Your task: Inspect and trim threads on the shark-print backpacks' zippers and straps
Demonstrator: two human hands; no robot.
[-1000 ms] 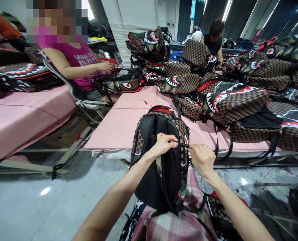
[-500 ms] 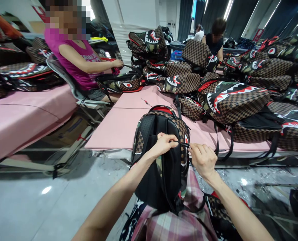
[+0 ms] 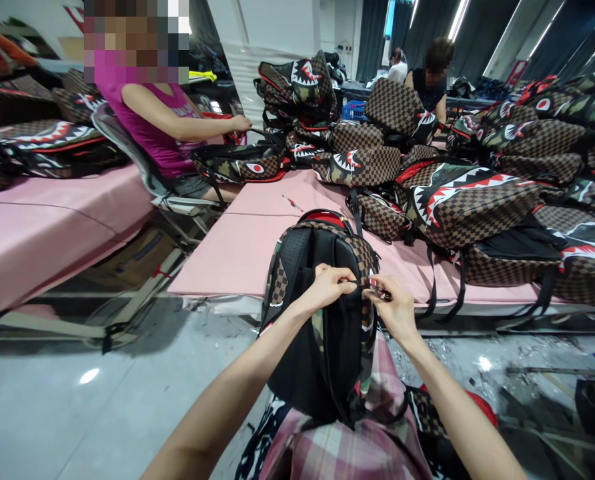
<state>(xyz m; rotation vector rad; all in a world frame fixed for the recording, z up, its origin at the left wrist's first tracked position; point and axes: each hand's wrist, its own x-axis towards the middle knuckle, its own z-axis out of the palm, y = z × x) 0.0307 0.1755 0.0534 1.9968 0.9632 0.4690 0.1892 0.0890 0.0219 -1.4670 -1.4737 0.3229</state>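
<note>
A black-backed backpack (image 3: 340,347) with brown checks and camouflage on its side stands upright on my lap, against the table's edge. Over its padded back, my left hand (image 3: 330,285) pinches the end of a narrow black strap (image 3: 361,283). The strap runs toward the bag's right side. My right hand (image 3: 393,305) is beside that side, close to the left fingertips. Its fingers are closed around a small dark thing (image 3: 384,293), too small and partly hidden to name.
Backpacks with shark-mouth prints (image 3: 477,197) are heaped across the right and back of the pink table (image 3: 227,257). A small red tool (image 3: 292,203) lies beyond my backpack. At the left, a seated person in a magenta shirt (image 3: 152,127) handles another bag (image 3: 242,163).
My right hand has moved left, closer to the left hand, and its fingers have turned. The stretch of strap between the hands is shorter. My left hand has stayed in place.
</note>
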